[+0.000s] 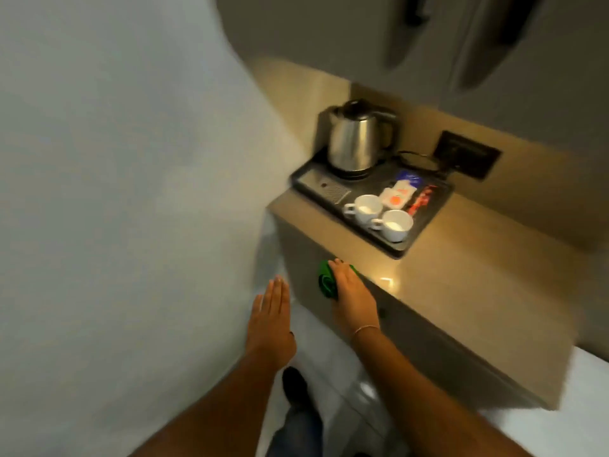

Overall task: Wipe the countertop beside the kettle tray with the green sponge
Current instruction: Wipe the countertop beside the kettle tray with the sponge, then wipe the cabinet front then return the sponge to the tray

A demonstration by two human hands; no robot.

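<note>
My right hand [352, 291] holds a green sponge [326, 280] just off the front edge of the beige countertop [461, 275], near its left front corner. The sponge shows to the left of my fingers and under them. A dark kettle tray [425, 219] sits at the back left of the counter with a steel kettle [357, 140], two white cups [379, 216] and several sachets [405, 196] on it. My left hand [272, 321] hangs flat and open over the floor, left of the cabinet, holding nothing.
A pale wall [115, 159] rises close on the left. A dark socket plate [466, 155] with a black cord sits on the back panel behind the tray. Below are a light floor, my dark shoe [295, 385] and a jeans leg. The frame is motion-blurred.
</note>
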